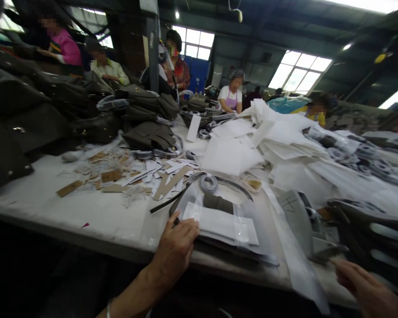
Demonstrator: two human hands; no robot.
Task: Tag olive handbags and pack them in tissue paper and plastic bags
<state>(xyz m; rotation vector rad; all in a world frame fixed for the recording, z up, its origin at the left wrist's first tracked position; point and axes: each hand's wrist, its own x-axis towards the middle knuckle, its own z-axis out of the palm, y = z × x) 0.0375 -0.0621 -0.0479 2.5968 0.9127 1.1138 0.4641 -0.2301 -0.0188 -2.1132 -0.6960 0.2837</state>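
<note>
My left hand (177, 238) reaches forward, palm down, wrist low, its fingers bent and a little parted, resting on the left end of a dark bag wrapped in cloudy translucent plastic (263, 254); they aren't closed round anything. From those fingertips a long, flat white folded strip (225, 224) runs off to my right across the wrapping, its long axis slanting slightly toward the table's near edge, with shiny clear tape (241, 229) over its right part. My left is clearly the nearer hand. My right hand (368, 282) is well apart at the lower right, fingers drawn together beside a grey piece with dark marker strokes (293, 216); blur means I can't tell whether they hold anything. Beyond the bag, a loose coil in clear wrapping (208, 183) lies just past the strip.
</note>
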